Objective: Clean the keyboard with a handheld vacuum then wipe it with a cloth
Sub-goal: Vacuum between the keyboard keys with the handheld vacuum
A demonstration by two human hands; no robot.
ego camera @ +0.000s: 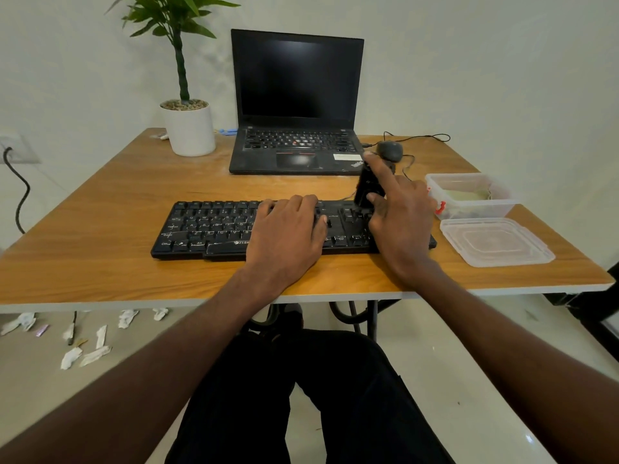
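Observation:
A black keyboard lies across the middle of the wooden table. My left hand rests flat on the keys right of centre, fingers relaxed. My right hand grips a small black handheld vacuum, held upright with its lower end on the keyboard's right section. The index finger lies along the vacuum's top. An open clear plastic box at the right holds a pale folded cloth.
An open black laptop stands behind the keyboard, with a wired black mouse to its right. A potted plant sits at the back left. The box's clear lid lies near the right edge. Paper scraps litter the floor.

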